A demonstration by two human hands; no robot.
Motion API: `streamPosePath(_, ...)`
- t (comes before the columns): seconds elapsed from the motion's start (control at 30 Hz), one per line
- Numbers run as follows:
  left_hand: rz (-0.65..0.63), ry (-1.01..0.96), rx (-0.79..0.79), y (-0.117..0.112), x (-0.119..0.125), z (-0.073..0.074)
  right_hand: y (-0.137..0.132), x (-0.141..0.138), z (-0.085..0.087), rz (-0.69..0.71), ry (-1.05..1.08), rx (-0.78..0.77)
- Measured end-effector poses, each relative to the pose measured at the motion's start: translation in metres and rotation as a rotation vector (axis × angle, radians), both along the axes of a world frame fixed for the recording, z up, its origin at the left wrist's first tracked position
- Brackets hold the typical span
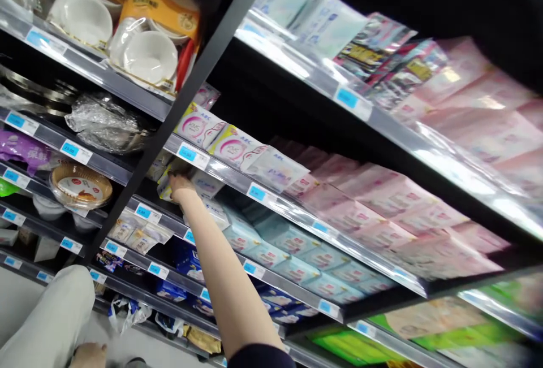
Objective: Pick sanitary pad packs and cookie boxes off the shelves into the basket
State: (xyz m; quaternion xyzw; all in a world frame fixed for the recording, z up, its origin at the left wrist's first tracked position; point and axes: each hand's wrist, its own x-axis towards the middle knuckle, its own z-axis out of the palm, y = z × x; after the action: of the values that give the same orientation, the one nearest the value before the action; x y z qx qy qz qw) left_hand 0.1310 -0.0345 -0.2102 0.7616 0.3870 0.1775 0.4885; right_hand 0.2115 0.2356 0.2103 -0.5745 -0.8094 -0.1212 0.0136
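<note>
My right hand [181, 186] reaches into a middle shelf beside the dark upright, its arm stretched across the view. Its fingers close around the edge of a small yellow-and-white pack [164, 186]; the fingertips are partly hidden in shadow. White packs [207, 185] lie just right of this hand. At the bottom left, my left hand [88, 355] is low beside a light-trousered knee [74, 294]. The frame edge cuts it off, and most of its fingers are out of sight.
A dark upright [182, 91] divides the shelving. Above my right hand, a shelf edge [229, 170] carries white-and-pink packs [235, 144]. Light-blue packs [292, 242] fill the shelf to the right. Bagged white bowls [150, 57] and a round tray pack [80, 184] sit to the left.
</note>
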Motion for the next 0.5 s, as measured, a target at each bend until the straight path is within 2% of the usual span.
streamPosePath(0.13,0.138,0.187,-0.128,-0.007,-0.012,0.006,0.025,0.003,-0.003,-0.035,-0.080,-0.050)
streamPosePath(0.3,0.175,0.182,-0.173,-0.006,-0.010,0.017,0.033,0.001,0.001,0.016,-0.084,-0.088)
streamPosePath(0.4,0.179,0.173,-0.189,-0.007,-0.010,0.023,0.027,0.000,0.007,0.062,-0.009,-0.084)
streamPosePath(0.5,0.198,0.165,-0.204,-0.009,-0.015,0.032,0.003,0.010,0.016,0.116,0.117,-0.014)
